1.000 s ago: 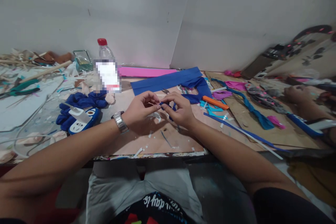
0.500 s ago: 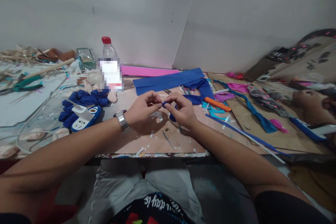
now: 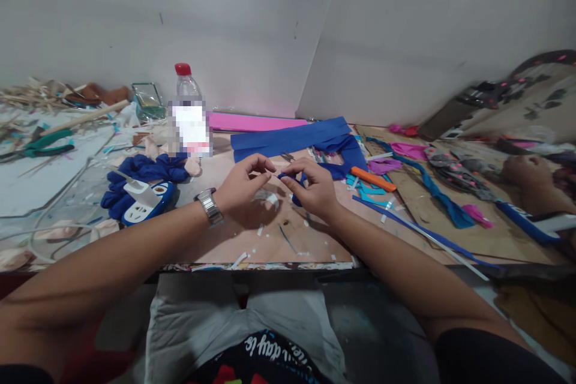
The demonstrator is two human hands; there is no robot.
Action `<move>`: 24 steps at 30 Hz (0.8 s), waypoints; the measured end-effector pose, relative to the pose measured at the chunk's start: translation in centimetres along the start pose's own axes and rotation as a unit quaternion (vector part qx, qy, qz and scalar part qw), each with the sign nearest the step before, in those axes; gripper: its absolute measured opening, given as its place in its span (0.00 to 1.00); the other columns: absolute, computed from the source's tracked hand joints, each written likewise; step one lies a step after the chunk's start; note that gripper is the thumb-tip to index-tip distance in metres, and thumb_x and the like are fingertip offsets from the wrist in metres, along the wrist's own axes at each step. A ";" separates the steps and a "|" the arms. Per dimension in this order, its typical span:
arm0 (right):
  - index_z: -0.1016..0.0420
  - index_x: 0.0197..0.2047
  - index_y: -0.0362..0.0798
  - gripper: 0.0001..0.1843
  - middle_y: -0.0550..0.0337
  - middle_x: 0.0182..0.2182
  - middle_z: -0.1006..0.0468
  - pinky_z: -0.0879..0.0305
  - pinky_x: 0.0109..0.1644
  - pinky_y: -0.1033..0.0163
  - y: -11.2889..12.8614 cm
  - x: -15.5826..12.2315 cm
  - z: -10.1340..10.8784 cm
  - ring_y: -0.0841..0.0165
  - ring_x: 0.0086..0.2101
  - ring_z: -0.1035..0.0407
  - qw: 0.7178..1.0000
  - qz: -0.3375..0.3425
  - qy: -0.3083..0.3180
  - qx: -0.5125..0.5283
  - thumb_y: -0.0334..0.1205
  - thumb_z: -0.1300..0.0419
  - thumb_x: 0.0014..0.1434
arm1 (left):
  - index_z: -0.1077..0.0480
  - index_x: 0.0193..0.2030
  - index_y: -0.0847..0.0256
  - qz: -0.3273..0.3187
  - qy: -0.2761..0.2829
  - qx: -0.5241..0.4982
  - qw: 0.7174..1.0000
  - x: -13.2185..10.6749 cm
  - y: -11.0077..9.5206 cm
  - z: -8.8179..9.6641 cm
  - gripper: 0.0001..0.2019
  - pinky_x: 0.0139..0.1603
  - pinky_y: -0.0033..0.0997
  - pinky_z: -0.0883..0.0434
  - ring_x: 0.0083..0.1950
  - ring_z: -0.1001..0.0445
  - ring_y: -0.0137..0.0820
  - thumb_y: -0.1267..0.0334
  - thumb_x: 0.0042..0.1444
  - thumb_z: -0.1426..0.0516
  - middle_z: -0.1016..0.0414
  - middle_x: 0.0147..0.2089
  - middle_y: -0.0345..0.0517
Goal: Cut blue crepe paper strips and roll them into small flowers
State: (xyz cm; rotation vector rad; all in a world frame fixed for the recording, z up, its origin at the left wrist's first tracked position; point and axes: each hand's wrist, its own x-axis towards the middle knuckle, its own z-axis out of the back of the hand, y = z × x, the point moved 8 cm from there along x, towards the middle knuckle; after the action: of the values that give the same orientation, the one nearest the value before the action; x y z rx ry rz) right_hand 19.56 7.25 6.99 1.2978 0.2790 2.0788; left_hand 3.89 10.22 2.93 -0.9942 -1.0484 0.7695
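Note:
My right hand (image 3: 312, 187), near the middle of the work surface, pinches the end of a dark blue strip (image 3: 297, 197) between thumb and fingers. Its material, cloth or crepe paper, I cannot tell. Part of the strip hangs below the fingers; more blue material (image 3: 335, 171) lies behind the hand. Just left of the pinched end is my left hand (image 3: 246, 187), with a steel watch on its wrist. Thumb and forefinger are curved with a small gap between them, apart from the strip. Behind both hands lies a wide, flat blue band (image 3: 290, 137).
Left are bunched blue material (image 3: 135, 171), a blue-white power strip (image 3: 148, 201), green-handled pliers (image 3: 49, 145) and a red-capped bottle (image 3: 185, 81). An orange cutter (image 3: 372, 179) and a thin white stick (image 3: 443, 244) lie right. Another person's hand (image 3: 526, 174) is far right.
My left thumb and fingertips have drawn slightly left, off the blue strip's end. My right hand still pinches the strip and has hardly moved.

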 end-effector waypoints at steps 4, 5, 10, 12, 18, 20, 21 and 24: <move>0.19 0.40 0.50 0.04 0.57 0.34 0.18 0.29 0.43 0.58 0.2 0.1 0.0 0.64 0.37 0.24 1.000 0.022 0.007 -0.015 0.40 0.32 0.63 | 0.25 0.43 0.61 -0.049 -0.013 0.035 0.998 -0.2 -1.5 0.2 0.09 0.42 0.31 0.29 0.40 0.25 0.31 0.58 0.62 0.38 0.21 0.43 0.48; 0.19 0.40 0.50 0.04 0.57 0.34 0.17 0.29 0.43 0.58 0.3 0.1 0.1 0.65 0.36 0.24 1.000 0.026 0.006 -0.016 0.40 0.32 0.63 | 0.24 0.41 0.61 -0.054 -0.011 0.037 0.998 -0.3 -1.7 0.1 0.10 0.42 0.32 0.28 0.39 0.24 0.31 0.57 0.61 0.37 0.20 0.41 0.48; 0.19 0.39 0.50 0.05 0.57 0.35 0.16 0.28 0.43 0.59 0.5 0.1 0.1 0.65 0.36 0.23 0.999 0.039 -0.002 -0.017 0.41 0.31 0.62 | 0.22 0.39 0.63 -0.040 -0.007 0.036 0.999 -0.5 -1.7 -0.1 0.12 0.41 0.32 0.26 0.38 0.22 0.32 0.55 0.60 0.36 0.18 0.38 0.48; 0.19 0.39 0.50 0.05 0.57 0.34 0.17 0.28 0.43 0.59 0.6 0.1 0.1 0.65 0.36 0.23 0.999 0.042 -0.005 -0.015 0.41 0.30 0.62 | 0.21 0.39 0.63 -0.041 -0.005 0.040 0.998 -0.5 -1.7 -0.1 0.12 0.41 0.32 0.26 0.38 0.22 0.32 0.54 0.60 0.36 0.17 0.38 0.49; 0.20 0.39 0.50 0.03 0.57 0.34 0.18 0.29 0.43 0.57 0.9 -0.1 0.1 0.64 0.36 0.24 0.998 0.062 0.001 -0.008 0.39 0.31 0.62 | 0.22 0.39 0.64 -0.013 -0.001 0.014 1.000 -0.5 -1.5 -0.2 0.14 0.41 0.32 0.25 0.38 0.21 0.32 0.53 0.58 0.35 0.17 0.37 0.50; 0.20 0.39 0.50 0.03 0.56 0.34 0.18 0.29 0.44 0.56 1.1 -0.1 0.0 0.64 0.36 0.24 0.997 0.071 0.004 -0.008 0.38 0.31 0.62 | 0.22 0.39 0.64 0.000 0.000 0.007 1.000 -0.6 -1.4 -0.3 0.15 0.41 0.32 0.25 0.38 0.21 0.33 0.52 0.57 0.35 0.18 0.38 0.50; 0.20 0.40 0.50 0.03 0.57 0.34 0.18 0.29 0.44 0.56 1.2 -0.1 0.0 0.64 0.37 0.24 0.997 0.075 0.007 -0.008 0.38 0.31 0.62 | 0.22 0.39 0.64 0.005 0.000 0.007 1.000 -0.6 -1.4 -0.4 0.15 0.40 0.32 0.25 0.38 0.21 0.33 0.52 0.57 0.35 0.18 0.38 0.50; 0.20 0.40 0.51 0.03 0.57 0.34 0.18 0.29 0.45 0.56 1.1 -0.2 -0.2 0.64 0.37 0.24 0.997 0.077 0.013 -0.008 0.38 0.31 0.63 | 0.22 0.38 0.64 0.016 0.000 0.008 1.000 -0.7 -1.3 -0.5 0.14 0.39 0.32 0.26 0.37 0.22 0.32 0.53 0.57 0.35 0.18 0.38 0.50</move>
State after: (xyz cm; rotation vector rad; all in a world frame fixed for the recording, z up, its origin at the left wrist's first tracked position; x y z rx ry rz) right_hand 18.98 6.32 7.36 1.3193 0.1775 2.2228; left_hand 4.18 9.02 3.84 -0.9992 -1.0270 0.8027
